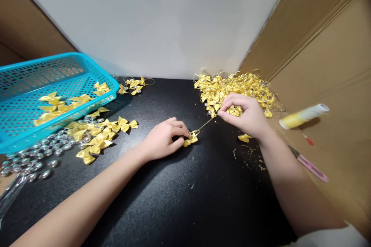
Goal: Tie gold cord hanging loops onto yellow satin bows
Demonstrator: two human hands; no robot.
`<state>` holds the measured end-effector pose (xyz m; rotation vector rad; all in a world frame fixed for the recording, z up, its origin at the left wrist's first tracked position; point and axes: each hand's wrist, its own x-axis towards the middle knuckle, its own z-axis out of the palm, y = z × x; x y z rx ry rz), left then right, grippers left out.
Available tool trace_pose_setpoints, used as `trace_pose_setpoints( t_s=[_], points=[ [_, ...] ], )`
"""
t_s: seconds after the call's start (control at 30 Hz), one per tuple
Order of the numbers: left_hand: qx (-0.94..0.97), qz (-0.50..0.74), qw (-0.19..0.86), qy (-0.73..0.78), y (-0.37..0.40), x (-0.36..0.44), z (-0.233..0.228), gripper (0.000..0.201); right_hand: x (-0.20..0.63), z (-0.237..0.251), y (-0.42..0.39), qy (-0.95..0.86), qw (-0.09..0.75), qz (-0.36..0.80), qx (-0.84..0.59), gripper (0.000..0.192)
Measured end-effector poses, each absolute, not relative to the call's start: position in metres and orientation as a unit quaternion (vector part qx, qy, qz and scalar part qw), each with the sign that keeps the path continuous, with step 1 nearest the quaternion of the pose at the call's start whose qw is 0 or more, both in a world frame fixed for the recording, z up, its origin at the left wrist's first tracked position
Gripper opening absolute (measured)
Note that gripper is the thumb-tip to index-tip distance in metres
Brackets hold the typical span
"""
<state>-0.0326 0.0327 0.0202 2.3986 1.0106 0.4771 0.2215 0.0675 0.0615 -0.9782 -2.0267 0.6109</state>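
My left hand (165, 138) pinches a small yellow ribbon bow (191, 139) against the black tabletop (162, 200) near its middle. A thin gold cord (206, 123) runs up and right from the bow to my right hand (246, 115), whose thumb and forefinger pinch its end. Just behind my right hand lies a big heap of finished gold bows with cord loops (234, 89). One loose bow (245, 137) lies by my right wrist.
A turquoise mesh basket (34, 81) holding a few bows stands at the left. Loose bows (95, 133) and clear beads (31, 158) lie before it. A glue stick (304, 115) and pink cutter (310, 165) rest on cardboard at right. Cord scraps (252, 156) dot the tabletop.
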Motion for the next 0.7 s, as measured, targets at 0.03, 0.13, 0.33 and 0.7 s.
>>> trace_pose_setpoints(
  t_s=[0.03, 0.13, 0.33, 0.7],
  points=[
    [0.883, 0.166, 0.236, 0.37, 0.0331, -0.033, 0.0199, 0.027, 0.2214, 0.0605, 0.0681, -0.8, 0.389, 0.245, -0.387, 0.013],
    [0.888, 0.159, 0.231, 0.363, 0.0341, -0.0338, 0.0194, 0.025, 0.2197, 0.0571, 0.0694, -0.802, 0.375, 0.263, -0.384, 0.013],
    [0.866, 0.179, 0.262, 0.388, 0.0346, -0.0352, 0.0193, 0.016, 0.2164, 0.053, 0.0693, -0.807, 0.352, 0.277, -0.385, 0.012],
    [0.832, 0.197, 0.328, 0.402, 0.0303, -0.0363, 0.02, 0.005, 0.2212, 0.0536, 0.072, -0.791, 0.373, 0.347, -0.339, 0.012]
  ],
)
